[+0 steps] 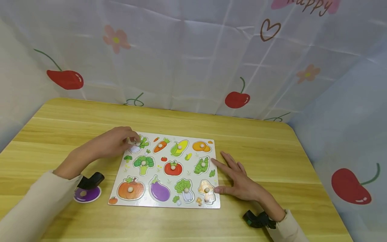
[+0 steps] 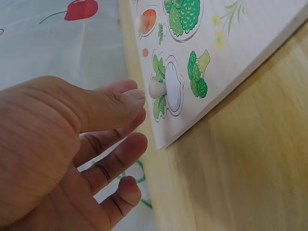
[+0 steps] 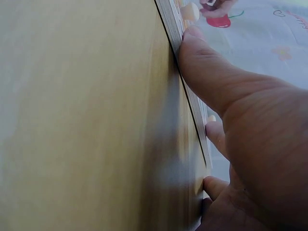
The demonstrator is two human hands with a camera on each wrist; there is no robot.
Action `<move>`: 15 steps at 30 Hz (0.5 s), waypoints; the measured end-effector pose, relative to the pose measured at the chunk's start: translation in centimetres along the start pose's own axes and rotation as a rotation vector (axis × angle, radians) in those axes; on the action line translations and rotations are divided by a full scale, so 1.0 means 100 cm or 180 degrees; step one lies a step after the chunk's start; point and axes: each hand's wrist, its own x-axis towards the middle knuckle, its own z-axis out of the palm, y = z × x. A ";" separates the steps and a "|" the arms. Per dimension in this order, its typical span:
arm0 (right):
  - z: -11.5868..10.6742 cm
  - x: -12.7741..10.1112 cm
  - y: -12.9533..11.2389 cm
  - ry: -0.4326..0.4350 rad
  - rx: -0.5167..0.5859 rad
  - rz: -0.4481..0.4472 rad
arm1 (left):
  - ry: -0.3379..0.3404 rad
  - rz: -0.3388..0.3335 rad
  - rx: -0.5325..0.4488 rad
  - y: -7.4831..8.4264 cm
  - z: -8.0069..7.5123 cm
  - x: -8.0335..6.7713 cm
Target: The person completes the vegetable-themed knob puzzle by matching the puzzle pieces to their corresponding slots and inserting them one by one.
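Note:
A white puzzle board [image 1: 157, 203] with vegetable pieces lies flat on the table. My left hand [image 1: 116, 141] is over its far left corner, at the white turnip piece [image 1: 134, 149] with green leaves. In the left wrist view, the thumb and fingers [image 2: 126, 103] are parted beside the turnip's round knob [image 2: 156, 89], with a small gap visible. My right hand [image 1: 239, 181] rests along the board's right edge, fingers spread; its thumb [image 3: 202, 57] touches the edge near the mushroom piece [image 1: 207, 184]. The printed eggplant [image 1: 159, 191] on the board shows no knob.
A loose purple piece [image 1: 92, 194] with a knob lies on the wooden table [image 1: 169, 225], left of the board and partly hidden by the black left wrist camera [image 1: 90, 180]. A curtain [image 1: 181, 67] with cherries and flowers hangs behind the table's far edge.

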 end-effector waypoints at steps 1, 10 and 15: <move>0.000 0.000 0.000 -0.0001 0.0000 0.0003 | 0.0003 0.0002 0.0012 -0.001 0.000 -0.002; 0.000 0.000 0.001 0.0011 -0.0024 -0.0028 | 0.0029 0.0023 0.0093 -0.002 -0.003 -0.021; 0.001 0.001 0.002 0.0021 -0.0023 -0.0036 | 0.0093 0.0019 0.0144 -0.005 -0.006 -0.035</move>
